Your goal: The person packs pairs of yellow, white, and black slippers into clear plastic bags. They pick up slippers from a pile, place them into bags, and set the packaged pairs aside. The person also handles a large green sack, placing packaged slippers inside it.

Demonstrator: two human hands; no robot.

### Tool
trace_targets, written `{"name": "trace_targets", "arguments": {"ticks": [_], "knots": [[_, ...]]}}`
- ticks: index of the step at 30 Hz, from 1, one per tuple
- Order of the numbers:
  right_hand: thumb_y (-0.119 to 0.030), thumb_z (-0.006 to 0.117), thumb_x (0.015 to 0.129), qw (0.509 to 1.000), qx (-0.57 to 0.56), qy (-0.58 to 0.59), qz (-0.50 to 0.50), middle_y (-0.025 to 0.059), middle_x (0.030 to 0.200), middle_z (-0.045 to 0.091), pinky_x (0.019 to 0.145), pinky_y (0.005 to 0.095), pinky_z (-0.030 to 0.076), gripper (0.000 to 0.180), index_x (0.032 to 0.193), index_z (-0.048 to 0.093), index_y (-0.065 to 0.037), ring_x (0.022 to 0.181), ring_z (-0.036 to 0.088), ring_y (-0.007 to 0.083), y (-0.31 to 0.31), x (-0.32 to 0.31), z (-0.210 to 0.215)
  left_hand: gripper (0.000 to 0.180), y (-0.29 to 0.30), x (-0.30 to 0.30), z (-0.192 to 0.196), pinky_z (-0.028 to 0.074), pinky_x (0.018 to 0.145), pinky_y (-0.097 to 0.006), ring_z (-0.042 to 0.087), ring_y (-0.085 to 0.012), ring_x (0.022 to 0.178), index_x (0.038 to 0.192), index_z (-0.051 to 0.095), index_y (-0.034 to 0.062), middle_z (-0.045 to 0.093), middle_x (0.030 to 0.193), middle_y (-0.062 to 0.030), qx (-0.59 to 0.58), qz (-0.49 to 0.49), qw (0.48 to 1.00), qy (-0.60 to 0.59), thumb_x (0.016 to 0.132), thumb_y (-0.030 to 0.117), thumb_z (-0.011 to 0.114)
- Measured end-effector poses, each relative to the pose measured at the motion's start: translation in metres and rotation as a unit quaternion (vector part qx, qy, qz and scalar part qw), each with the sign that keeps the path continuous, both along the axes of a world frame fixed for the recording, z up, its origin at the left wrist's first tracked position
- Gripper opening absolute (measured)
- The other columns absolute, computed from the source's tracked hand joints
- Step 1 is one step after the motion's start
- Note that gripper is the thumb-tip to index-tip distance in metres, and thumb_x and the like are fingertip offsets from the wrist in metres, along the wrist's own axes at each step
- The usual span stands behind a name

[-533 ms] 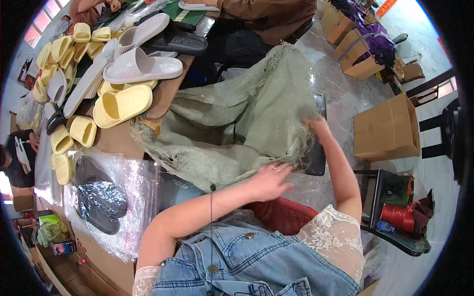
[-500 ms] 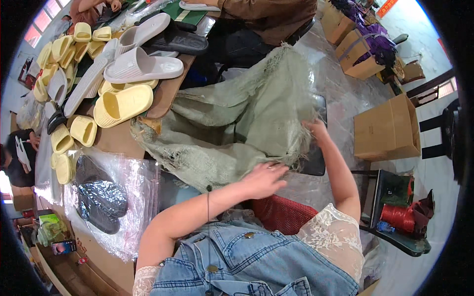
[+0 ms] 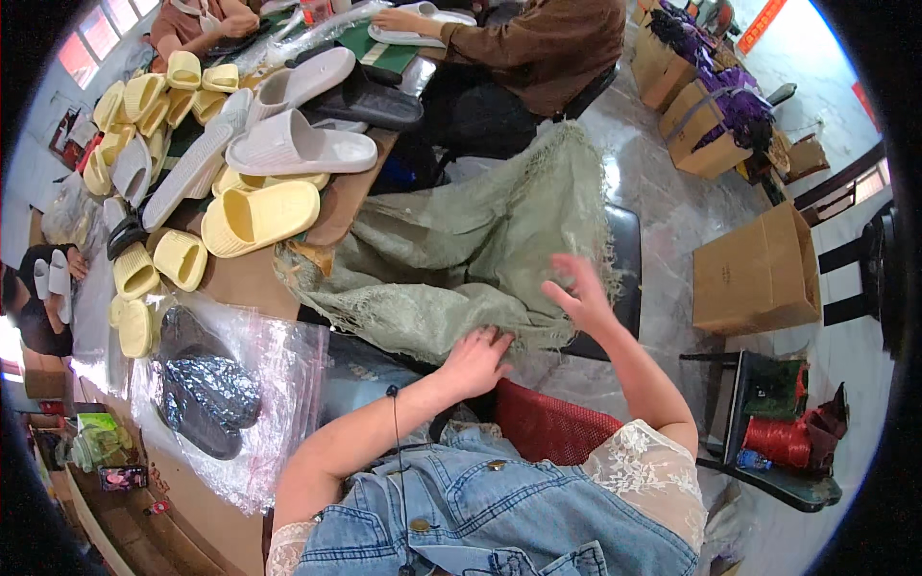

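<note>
A large grey-green woven sack point(image 3: 547, 211) with frayed edges lies open-mouthed in front of me, beside the table. My left hand point(image 3: 475, 363) rests on its near rim, the fingers slightly bent and a little apart. Over the sack's right side, my right hand point(image 3: 583, 300) is raised with thumb and fingers spread, holding nothing. The bottom of the sack is in shadow, so its contents cannot be made out. Part of a dark chair seat point(image 3: 626, 278) shows behind the sack's right edge.
Yellow slides point(image 3: 259, 216) and grey slides point(image 3: 303, 149) are heaped on the table to the left. Dark slippers point(image 3: 206, 394) lie on clear plastic bags point(image 3: 288, 384). At the far side a co-worker's sleeve point(image 3: 509, 48) reaches over the table. A cardboard box point(image 3: 754, 274) stands right.
My right hand has let go of the sack's right edge and moved left over it, fingers spreading. My left hand has drawn back slightly left along the near rim. The view has shifted a little.
</note>
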State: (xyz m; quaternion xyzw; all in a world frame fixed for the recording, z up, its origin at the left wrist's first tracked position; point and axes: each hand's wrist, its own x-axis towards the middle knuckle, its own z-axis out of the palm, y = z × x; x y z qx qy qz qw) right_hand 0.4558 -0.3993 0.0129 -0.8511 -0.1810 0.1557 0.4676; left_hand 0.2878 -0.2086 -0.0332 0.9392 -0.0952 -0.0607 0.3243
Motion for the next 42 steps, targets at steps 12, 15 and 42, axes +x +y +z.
{"name": "trace_targets", "arguments": {"ticks": [12,15,42], "knots": [[-0.025,0.074,0.079,0.891,-0.238,-0.374,-0.103,0.0166,0.132,0.049,0.078,0.0457,0.054,0.045,0.12,0.061,-0.011,0.091,0.067,0.0378,0.084,0.186,0.016,0.048,0.065,-0.052,0.077,0.043,0.103,-0.042,0.053,-0.0366,0.122,0.134,0.052,0.0042,0.054,0.134,-0.019,-0.123,-0.023,0.991,0.042,0.094,0.029,0.06],[-0.022,0.07,0.081,0.839,-0.357,-0.406,-0.056,0.0168,0.135,0.047,0.077,0.0475,0.055,0.039,0.119,0.061,-0.015,0.091,0.067,0.0383,0.112,0.227,0.023,0.047,0.08,-0.069,0.088,0.045,0.1,-0.042,0.056,-0.0359,0.118,0.131,0.053,0.0033,0.058,0.127,-0.0187,-0.195,-0.006,0.979,0.059,0.094,0.031,0.06],[-0.024,0.066,0.085,0.932,-0.039,-0.316,-0.17,0.0176,0.096,0.069,0.083,0.0398,0.05,0.024,0.1,0.067,-0.004,0.093,0.065,0.0333,0.082,0.305,-0.028,0.044,0.106,-0.13,0.041,0.052,0.087,-0.034,0.064,-0.0243,0.103,0.131,0.058,0.0094,0.062,0.119,-0.0118,-0.279,0.148,0.927,0.203,0.092,0.028,0.068]]}}
